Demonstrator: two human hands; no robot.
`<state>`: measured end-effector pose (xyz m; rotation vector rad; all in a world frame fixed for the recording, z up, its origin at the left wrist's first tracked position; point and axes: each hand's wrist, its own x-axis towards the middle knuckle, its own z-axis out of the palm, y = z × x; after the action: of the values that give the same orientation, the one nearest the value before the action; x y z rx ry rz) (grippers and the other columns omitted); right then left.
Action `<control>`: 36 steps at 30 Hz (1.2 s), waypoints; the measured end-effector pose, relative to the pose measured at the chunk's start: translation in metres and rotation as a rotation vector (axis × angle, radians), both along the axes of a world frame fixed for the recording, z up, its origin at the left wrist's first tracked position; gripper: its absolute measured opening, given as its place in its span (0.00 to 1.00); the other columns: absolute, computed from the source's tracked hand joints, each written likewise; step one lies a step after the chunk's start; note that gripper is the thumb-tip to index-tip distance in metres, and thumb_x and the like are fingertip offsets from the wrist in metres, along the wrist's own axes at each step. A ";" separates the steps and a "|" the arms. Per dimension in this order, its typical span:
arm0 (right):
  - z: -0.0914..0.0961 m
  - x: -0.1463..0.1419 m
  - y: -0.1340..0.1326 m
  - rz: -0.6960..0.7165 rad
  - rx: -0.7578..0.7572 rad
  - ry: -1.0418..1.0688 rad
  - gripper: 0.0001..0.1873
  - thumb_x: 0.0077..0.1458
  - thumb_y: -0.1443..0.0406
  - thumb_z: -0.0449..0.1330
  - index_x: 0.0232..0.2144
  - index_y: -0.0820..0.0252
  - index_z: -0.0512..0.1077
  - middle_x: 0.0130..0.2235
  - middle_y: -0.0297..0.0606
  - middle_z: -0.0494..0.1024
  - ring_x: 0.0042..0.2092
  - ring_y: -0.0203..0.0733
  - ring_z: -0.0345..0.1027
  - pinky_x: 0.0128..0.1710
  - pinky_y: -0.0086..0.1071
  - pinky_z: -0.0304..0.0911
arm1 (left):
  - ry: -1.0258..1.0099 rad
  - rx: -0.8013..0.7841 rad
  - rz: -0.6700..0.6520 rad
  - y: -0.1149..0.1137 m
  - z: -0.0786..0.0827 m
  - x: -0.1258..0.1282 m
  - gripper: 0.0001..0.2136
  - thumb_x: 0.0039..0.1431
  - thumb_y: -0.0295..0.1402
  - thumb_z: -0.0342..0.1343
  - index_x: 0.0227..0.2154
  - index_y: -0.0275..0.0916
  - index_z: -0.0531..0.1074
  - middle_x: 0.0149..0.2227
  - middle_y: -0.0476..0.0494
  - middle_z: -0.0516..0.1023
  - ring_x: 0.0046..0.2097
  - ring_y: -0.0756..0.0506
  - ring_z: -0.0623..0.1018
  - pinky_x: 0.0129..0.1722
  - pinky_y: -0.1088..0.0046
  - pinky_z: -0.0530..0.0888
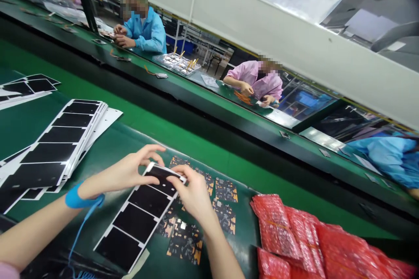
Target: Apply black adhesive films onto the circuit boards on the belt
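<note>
- Bare left forearm (39, 235) stretches over the bench, a blue band (75, 197) round its wrist.
- Left hand (135, 170) has its thumb on the upper end of a black-panelled white sheet (135, 216), fingers curled at the edge.
- Right hand (193, 189) pinches that end's other corner, thumb and fingers nearly closed.
- The sheet slants over the green bench (127, 135), beside circuit boards (185, 242).
- Red bubble-wrapped packs (278, 224) lie rightward; more sheets (50, 152) are stacked left.

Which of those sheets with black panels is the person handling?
The single sheet at front centre, its far end between the left hand and right hand; the other sheets lie piled at the left, touched by neither.
</note>
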<state>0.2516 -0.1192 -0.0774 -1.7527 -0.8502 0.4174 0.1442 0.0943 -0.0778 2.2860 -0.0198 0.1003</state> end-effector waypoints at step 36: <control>-0.041 -0.061 -0.137 -0.564 0.414 0.342 0.26 0.57 0.54 0.70 0.54 0.55 0.71 0.41 0.40 0.84 0.39 0.45 0.81 0.39 0.34 0.78 | -0.130 -0.298 -0.105 -0.153 0.013 0.029 0.09 0.67 0.40 0.58 0.43 0.44 0.79 0.40 0.53 0.84 0.39 0.51 0.84 0.40 0.83 0.77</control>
<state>0.1908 -0.2566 -0.1184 -1.3992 -0.1595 0.1401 0.1732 -0.0587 -0.0651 1.9735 -0.1803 0.1849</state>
